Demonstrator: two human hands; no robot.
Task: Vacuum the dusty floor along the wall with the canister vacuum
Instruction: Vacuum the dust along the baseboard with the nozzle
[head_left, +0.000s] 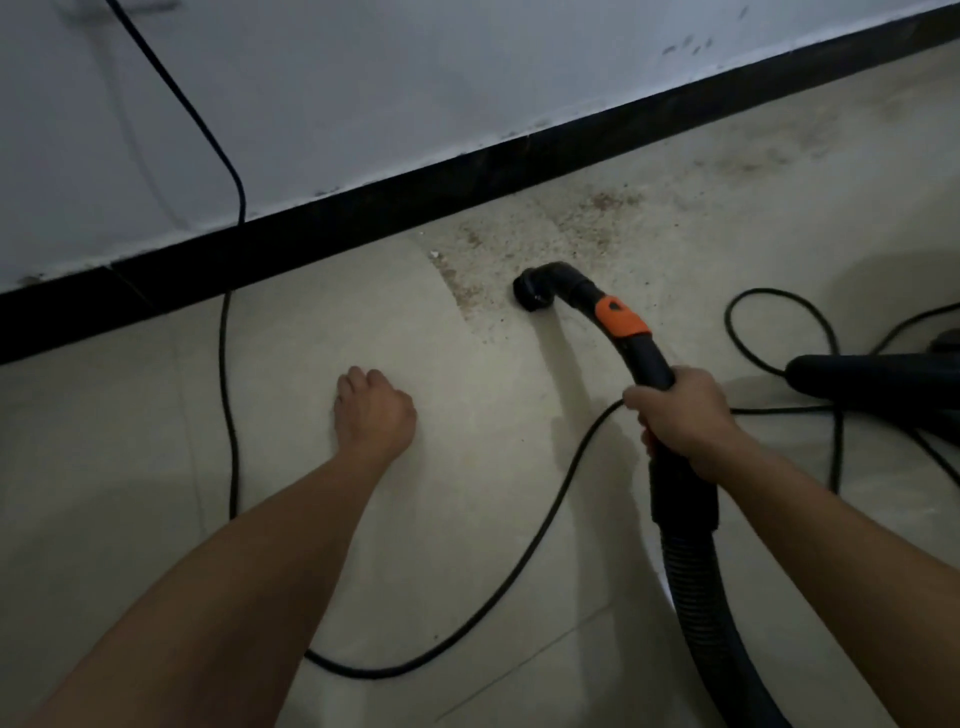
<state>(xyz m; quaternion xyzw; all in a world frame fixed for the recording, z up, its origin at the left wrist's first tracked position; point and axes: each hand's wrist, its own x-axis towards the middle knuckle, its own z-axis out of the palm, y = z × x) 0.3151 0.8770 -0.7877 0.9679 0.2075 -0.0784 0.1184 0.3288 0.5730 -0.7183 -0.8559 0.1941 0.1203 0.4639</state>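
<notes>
So far, head view: the floor (311, 338) left of the nozzle (535, 291) is showing pale and clean right up to the skirting board (363, 208) — by my judgement that stretch is already done.
Left to do: the dust patch (571, 223) is spreading along the foot of the skirting board rightward from the nozzle, thick close by and thinning toward the far right. Most of the strip is looking unvacuumed.
Nozzle: it is sitting mouth-down on the floor a little out from the skirting board, at the sharp line where clean is meeting gritty.
Right hand (680, 415): it is wrapping fingers and thumb fully round the curved black handle tube (644, 358), just below the orange collar (621, 317) and farther out from the skirting board than the nozzle.
Left hand (374, 410): it is hovering low over the cleaned floor out from the skirting board, fingers curling in toward the palm and holding nothing.
Ribbed hose (696, 571): it is trailing from under the right hand, away from the skirting board.
Power cord (228, 389): it is hanging down the wall (363, 78), crossing the skirting board and looping over the floor.
Dark tube (872, 384): it is lying well out from the skirting board — whether it is a canister part or a spare wand, I cannot tell.
Containers: none is showing; the canister's dust bin is out of view, so its fill cannot be told.
</notes>
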